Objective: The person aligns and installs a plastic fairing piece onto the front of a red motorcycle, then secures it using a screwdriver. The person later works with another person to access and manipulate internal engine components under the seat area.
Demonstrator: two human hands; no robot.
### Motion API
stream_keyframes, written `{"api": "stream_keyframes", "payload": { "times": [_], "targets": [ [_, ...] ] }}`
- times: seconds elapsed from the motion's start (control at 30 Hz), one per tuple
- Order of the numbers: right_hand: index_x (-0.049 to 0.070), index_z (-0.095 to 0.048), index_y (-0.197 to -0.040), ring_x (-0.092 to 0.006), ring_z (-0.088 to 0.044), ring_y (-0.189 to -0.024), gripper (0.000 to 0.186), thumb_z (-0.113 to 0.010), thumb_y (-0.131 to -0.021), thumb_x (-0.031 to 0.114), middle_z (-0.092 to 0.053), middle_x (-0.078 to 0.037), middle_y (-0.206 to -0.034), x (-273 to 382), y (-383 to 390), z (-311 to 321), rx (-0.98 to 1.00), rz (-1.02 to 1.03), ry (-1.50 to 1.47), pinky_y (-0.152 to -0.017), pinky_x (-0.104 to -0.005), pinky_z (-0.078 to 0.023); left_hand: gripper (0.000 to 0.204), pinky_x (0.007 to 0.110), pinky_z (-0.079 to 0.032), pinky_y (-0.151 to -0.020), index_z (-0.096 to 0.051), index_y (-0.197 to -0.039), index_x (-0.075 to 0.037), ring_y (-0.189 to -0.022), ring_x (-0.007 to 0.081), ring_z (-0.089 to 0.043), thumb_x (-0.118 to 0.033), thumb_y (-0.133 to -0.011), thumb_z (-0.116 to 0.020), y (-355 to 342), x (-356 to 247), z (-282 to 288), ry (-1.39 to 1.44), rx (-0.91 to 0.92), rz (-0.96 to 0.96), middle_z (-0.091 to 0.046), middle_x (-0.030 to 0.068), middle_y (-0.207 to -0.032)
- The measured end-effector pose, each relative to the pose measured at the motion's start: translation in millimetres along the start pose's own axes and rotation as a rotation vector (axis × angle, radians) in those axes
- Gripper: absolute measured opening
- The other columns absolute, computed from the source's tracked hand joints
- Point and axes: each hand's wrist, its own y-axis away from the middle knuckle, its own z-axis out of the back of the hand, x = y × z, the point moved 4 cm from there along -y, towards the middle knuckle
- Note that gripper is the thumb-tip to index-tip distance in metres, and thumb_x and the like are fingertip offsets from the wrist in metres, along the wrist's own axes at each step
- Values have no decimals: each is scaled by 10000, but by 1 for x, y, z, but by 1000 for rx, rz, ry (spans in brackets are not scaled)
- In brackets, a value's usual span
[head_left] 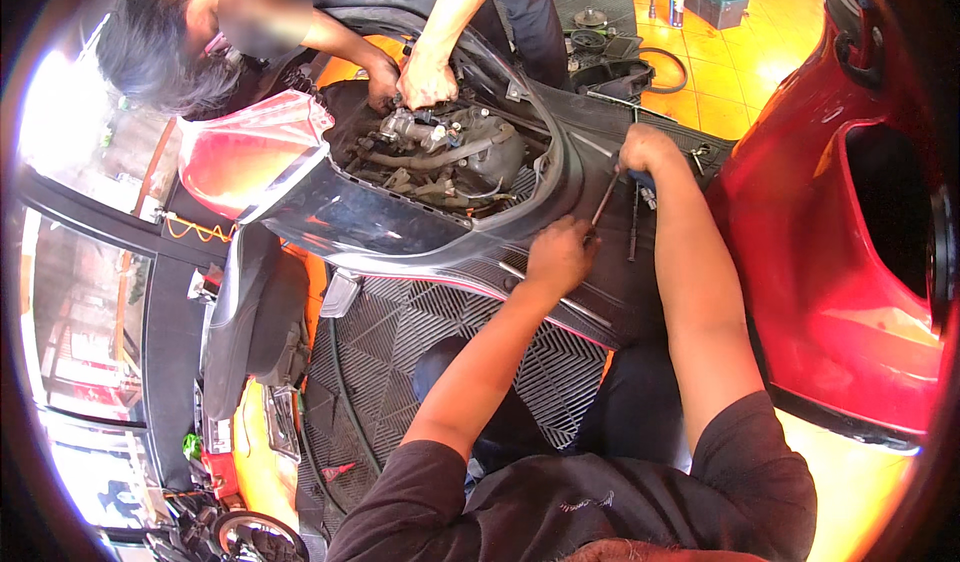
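Note:
Both my hands are over the dark footboard of a scooter. A thin metal rod slants between them. My left hand is closed around its lower end. Up and to the right, my right hand is closed at the upper end, and its fingers hide how that end is shaped. Beside the right hand, a long slim tool lies on the footboard. The open scooter body shows engine parts, hoses and wires to the left of my hands.
Across the scooter, a co-worker's hands reach into the engine bay. A red scooter stands close on my right. A detached seat is at the left. A toolbox and a spray can stand on the far tiles.

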Motion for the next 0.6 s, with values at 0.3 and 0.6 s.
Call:
{"api": "stream_keyframes", "payload": {
  "times": [0.3, 0.6],
  "targets": [
    [-13, -675, -1090, -370, -599, -1128, 517, -696, -787, 405, -615, -245, -1198, -7, 51, -7, -123, -152, -219, -944, -446, -480, 294, 478, -497, -839, -693, -1022, -77, -955, 382, -622, -308, -843, -661, -16, -29, -47, -103, 119, -117, -639, 188, -1047],
    [9, -672, -1105, -357, -608, -1120, 446, -654, -814, 347, -633, -221, -1182, -12, 67, 12, -283, -201, -349, -939, -444, -484, 355, 391, -511, -840, -674, -1076, 0, -948, 336, -663, -305, -903, -623, -35, -18, 40, 278, -118, 65, -679, 208, -1045]
  ]
}}
